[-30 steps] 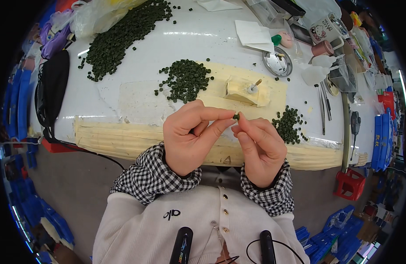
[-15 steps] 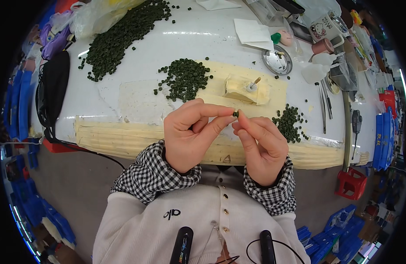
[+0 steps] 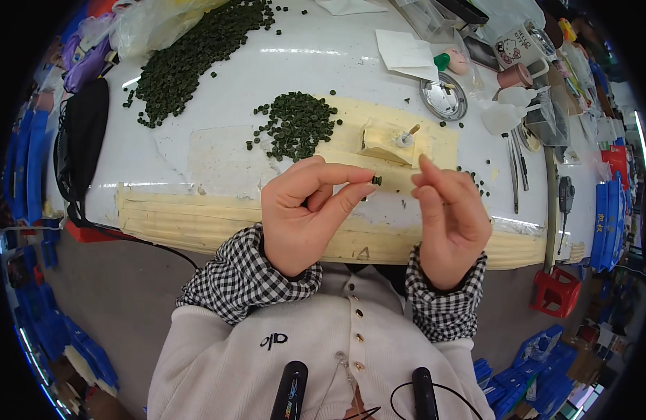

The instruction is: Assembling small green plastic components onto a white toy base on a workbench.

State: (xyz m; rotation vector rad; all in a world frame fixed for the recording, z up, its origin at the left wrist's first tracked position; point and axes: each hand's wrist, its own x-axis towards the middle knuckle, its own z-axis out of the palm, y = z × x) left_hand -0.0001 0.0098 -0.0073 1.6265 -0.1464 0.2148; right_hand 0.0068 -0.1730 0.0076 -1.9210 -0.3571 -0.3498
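My left hand (image 3: 298, 217) is closed, pinching a small round dark green part (image 3: 376, 180) between thumb and forefinger above the table's near edge. To the right of it, my right hand (image 3: 452, 220) is raised with thumb and forefinger apart and nothing visible between them. A pile of the same dark green parts (image 3: 295, 126) lies beyond my left hand. Past my right hand sits a tape-covered block (image 3: 386, 142) with a thin peg (image 3: 412, 131) standing up from it. My right hand partly hides another small group of green parts.
A larger heap of green parts (image 3: 190, 66) spreads at the far left, beside plastic bags (image 3: 144, 31). At the right lie a round metal lid (image 3: 443, 98), tweezers (image 3: 513, 171) and white squeeze bottles (image 3: 503, 115). Yellowish tape covers the near table edge (image 3: 197, 218).
My right hand has let go of the small green part and drawn away to the right, its fingers parting. My left hand stays in place, still pinching the part.
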